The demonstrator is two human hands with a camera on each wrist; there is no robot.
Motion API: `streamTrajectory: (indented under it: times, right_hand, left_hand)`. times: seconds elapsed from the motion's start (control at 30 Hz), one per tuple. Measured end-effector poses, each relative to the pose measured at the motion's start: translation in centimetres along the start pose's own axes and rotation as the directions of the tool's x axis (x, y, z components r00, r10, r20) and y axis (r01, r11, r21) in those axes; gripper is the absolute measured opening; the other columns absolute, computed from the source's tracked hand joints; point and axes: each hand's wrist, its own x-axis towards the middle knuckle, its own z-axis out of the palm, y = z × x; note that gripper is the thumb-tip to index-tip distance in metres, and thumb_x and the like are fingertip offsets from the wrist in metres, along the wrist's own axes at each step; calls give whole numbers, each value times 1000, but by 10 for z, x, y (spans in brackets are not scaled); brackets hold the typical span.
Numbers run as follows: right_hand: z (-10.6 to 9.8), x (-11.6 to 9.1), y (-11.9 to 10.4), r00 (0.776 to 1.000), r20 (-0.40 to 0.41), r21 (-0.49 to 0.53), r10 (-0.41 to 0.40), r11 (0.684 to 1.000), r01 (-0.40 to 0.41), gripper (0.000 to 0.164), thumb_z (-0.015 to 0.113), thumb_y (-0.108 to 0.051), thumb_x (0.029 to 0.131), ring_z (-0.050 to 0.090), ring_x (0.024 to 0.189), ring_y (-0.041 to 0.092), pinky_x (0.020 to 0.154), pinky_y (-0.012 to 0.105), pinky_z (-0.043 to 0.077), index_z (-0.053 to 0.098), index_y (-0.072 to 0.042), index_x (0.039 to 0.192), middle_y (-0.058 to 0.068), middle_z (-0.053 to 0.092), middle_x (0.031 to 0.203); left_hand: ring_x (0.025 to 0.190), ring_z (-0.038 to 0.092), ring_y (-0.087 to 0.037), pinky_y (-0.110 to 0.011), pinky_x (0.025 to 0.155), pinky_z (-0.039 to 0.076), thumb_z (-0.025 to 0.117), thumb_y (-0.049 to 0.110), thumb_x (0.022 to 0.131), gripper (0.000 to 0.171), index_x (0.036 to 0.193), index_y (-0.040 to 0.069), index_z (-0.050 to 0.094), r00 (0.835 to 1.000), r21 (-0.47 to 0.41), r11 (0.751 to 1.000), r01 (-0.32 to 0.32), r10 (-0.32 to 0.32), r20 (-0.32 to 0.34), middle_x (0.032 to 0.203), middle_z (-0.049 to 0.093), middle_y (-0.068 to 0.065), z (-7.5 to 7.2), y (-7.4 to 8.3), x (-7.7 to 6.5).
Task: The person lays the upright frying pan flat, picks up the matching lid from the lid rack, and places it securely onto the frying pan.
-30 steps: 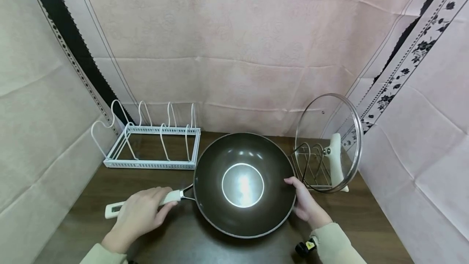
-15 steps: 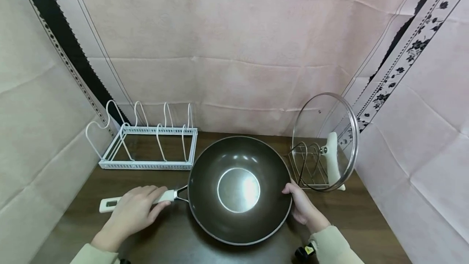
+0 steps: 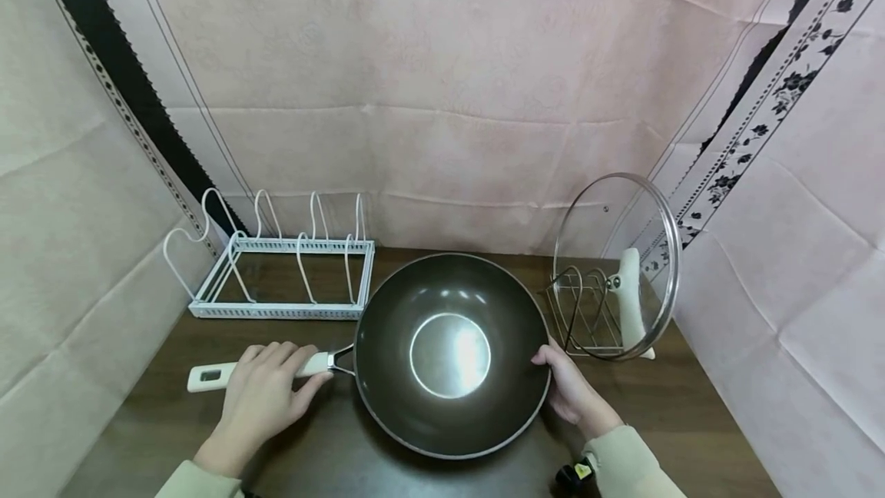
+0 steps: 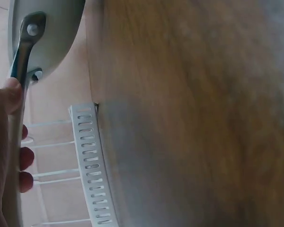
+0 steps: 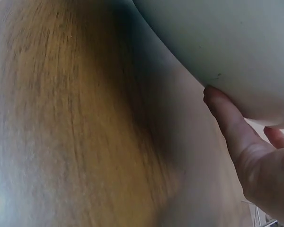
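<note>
Dark pan [image 3: 449,356]: left hand [image 3: 261,398] grips handle [image 3: 210,377], right hand [image 3: 572,390] pinches rim [image 3: 452,457]; right slip could tip it against lid [image 3: 630,302] beyond that hand.

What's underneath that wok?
In the wrist views, brown wooden tabletop lies below the wok, and a finger of the right hand touches it from below. From above, the wok hides the area directly beneath.

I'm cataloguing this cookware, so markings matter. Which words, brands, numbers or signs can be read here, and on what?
None can be read: no lettering shows on the pan, its pale handle, the white rack or the glass lid.
Yellow patch on the black device at the right wrist: any marking is too small to read.
</note>
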Motion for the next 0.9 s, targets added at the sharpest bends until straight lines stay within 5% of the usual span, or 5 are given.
streamTrajectory:
  times: [0.37, 0.6, 0.9]
  right_hand:
    - [-13, -5, -5, 995, 79, -66, 62, 996, -57, 65, 38, -13, 94, 46, 117, 27, 93, 44, 43, 10, -21, 153, 17, 26, 144]
    - [-19, -7, -14, 994, 69, -159, 81, 985, -70, 63, 41, -19, 96, 56, 107, 26, 88, 43, 47, 17, -20, 154, 12, 48, 131]
    - [-15, -5, -14, 990, 124, -143, 70, 988, -52, 66, 41, -9, 92, 55, 110, 27, 89, 43, 47, 19, -15, 154, 14, 46, 135]
  left_hand:
    - [70, 59, -25, -42, 70, 41, 67, 52, 80, 43, 96, 12, 70, 992, -51, 994, -99, 94, -83, 78, 61, -1, -8, 0, 10]
    - [72, 58, -22, -41, 72, 40, 74, 49, 74, 42, 96, 14, 71, 991, -90, 987, -135, 133, -27, 81, 63, 3, -13, -6, 13]
    - [75, 58, -20, -40, 71, 40, 74, 53, 74, 42, 96, 16, 72, 992, -88, 990, -109, 114, 52, 83, 64, 4, -15, -16, 13]
